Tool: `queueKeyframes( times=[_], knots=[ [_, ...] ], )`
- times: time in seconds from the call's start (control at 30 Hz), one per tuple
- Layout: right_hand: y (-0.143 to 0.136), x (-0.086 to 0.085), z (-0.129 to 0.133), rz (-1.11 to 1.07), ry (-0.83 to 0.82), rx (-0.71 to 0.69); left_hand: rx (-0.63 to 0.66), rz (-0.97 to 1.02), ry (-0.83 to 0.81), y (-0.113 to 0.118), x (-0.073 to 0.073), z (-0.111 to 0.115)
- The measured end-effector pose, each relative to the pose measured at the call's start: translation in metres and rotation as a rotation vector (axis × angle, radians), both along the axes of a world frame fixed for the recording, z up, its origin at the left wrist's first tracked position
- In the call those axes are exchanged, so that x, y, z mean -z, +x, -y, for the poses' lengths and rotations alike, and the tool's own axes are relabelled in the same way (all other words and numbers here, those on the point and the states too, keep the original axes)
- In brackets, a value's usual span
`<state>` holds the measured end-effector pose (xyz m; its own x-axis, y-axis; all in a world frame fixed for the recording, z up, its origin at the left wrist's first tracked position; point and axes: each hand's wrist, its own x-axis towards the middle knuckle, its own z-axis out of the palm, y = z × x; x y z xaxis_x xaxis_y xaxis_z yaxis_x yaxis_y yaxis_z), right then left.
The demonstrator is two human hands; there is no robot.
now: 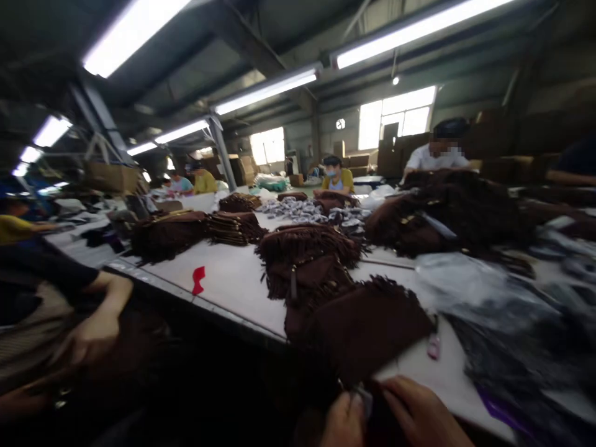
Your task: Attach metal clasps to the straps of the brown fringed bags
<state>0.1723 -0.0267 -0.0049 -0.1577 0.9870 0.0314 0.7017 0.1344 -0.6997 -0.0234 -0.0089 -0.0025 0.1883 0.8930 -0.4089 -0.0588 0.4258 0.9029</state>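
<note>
At the bottom edge my left hand [344, 421] is closed, its fingertips pinching a dark brown bag at its edge. A small grey-white piece [365, 400], perhaps wrapping, sticks out by those fingers. My right hand [421, 413] is closed on the same dark cloth just to the right; its fingertips are partly hidden. Right in front of both hands a brown fringed bag [372, 323] lies flat on the white table [233, 279]. Behind it is a stack of fringed bags [310, 245]. A pink-handled small tool [433, 346] lies right of the flat bag.
Clear plastic bags [479, 285] spread along the right side. More brown bags [172, 233] are stacked at left, and a large heap [447, 211] stands at back right. A red scrap [198, 280] lies near the table edge. A co-worker's arm [100, 323] is close on the left.
</note>
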Motion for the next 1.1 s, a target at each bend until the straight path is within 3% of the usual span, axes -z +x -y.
queueKeyframes(
  times=[0.07,0.13,0.27,0.63,0.9,1.1],
  knots=[
    [-0.003,0.000,0.003,-0.004,-0.021,-0.014,-0.006,0.039,-0.031,0.015,0.018,0.023],
    [-0.006,-0.002,0.001,0.038,-0.054,0.010,-0.015,0.048,-0.059,0.021,0.025,0.030],
    [-0.012,-0.007,0.000,0.015,-0.101,0.026,0.026,0.013,-0.061,0.020,0.023,0.026],
    [-0.030,0.000,-0.011,0.059,-0.082,0.012,0.137,-0.203,0.368,0.011,0.025,0.031],
    [-0.032,-0.004,-0.013,-0.002,-0.075,0.187,0.117,-0.114,0.202,0.019,0.019,0.021],
    [-0.029,0.011,-0.008,-0.101,-0.073,0.194,-0.016,0.014,0.061,0.028,0.030,0.015]
  ],
)
